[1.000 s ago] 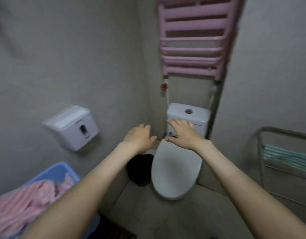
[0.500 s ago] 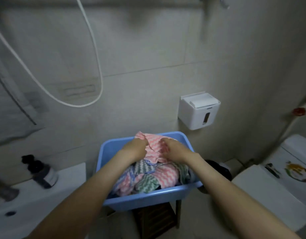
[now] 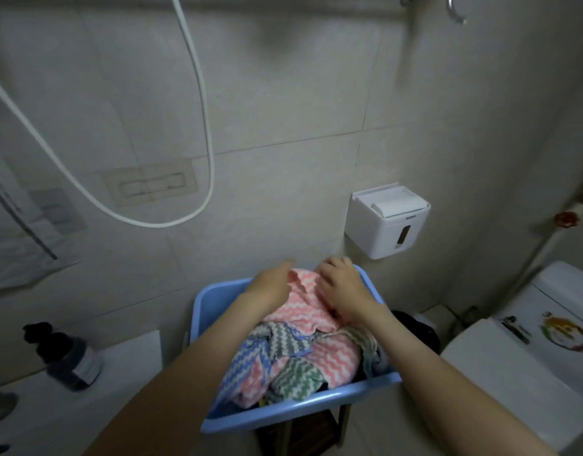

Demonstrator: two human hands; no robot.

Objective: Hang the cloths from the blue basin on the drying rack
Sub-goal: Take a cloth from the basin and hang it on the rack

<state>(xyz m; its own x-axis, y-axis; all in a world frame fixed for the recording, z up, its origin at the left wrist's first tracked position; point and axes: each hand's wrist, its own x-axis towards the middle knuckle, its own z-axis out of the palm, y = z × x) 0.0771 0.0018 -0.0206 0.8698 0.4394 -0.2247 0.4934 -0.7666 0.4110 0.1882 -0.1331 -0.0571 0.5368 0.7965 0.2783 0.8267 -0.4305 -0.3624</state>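
Note:
A blue basin [image 3: 293, 411] stands low in the middle of the head view, heaped with several zigzag-striped cloths [image 3: 293, 366] in pink, green and blue. On top, at the far side, lies a pink-and-white cloth [image 3: 303, 304]. My left hand [image 3: 273, 286] holds its left edge with the index finger stretched forward. My right hand [image 3: 341, 287] has curled fingers gripping the right part of the same cloth, which bunches up between both hands. The drying rack is out of view.
The basin sits on a dark wooden stool [image 3: 300, 436]. A white tissue dispenser [image 3: 387, 222] hangs on the tiled wall behind. The toilet [image 3: 520, 353] and a black bin [image 3: 415, 330] are right; a sink counter with a dark bottle [image 3: 70, 360] is left. A shower hose [image 3: 198, 126] loops above.
The view swung left from the toilet and pink rack to the basin. Both hands came down onto the pink cloth and now bunch its top edge slightly higher.

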